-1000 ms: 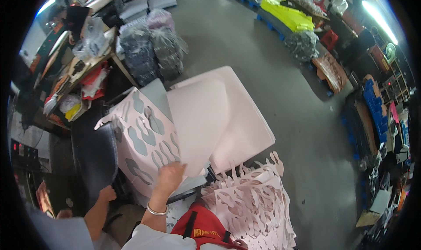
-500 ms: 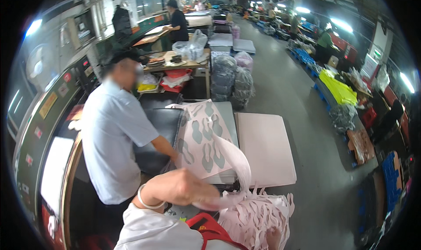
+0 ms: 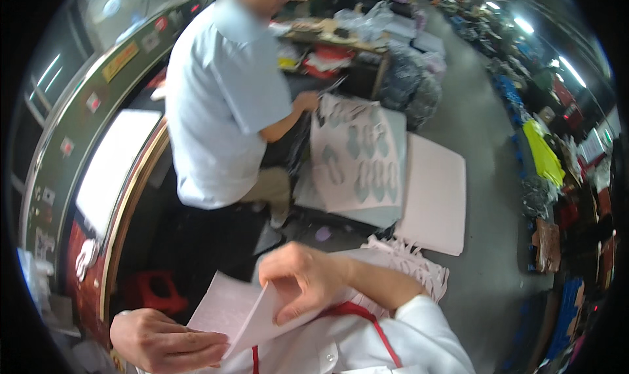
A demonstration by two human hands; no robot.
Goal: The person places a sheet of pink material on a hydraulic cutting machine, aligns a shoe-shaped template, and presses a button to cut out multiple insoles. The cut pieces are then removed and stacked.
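A pale pink sheet [image 3: 226,302] is bent up in front of my chest, held between both hands. My left hand [image 3: 171,340] pinches its lower edge, fingers closed on it. My right hand [image 3: 304,279] grips its upper edge between thumb and curled fingers. Farther off lies a pink cut-out sheet [image 3: 325,197] with several shoe-shaped holes, grey showing through them. A co-worker's hand [image 3: 306,102] is at that sheet's far left corner. Pink cut scraps [image 3: 429,269] are heaped beyond my right forearm, partly hidden by it.
A stack of plain pink sheets [image 3: 436,197] stands to the right of the cut-out sheet. The co-worker [image 3: 223,98] in a light shirt stands at the left, beside a green machine [image 3: 78,138]. A red stool [image 3: 154,292] is low at the left. Bagged bundles [image 3: 419,92] stand farther back.
My left hand has come back and left from near the cut-out sheet. The pink sheet is now bent between both hands. The co-worker's hand has shifted to the sheet's far corner; my view has tilted down.
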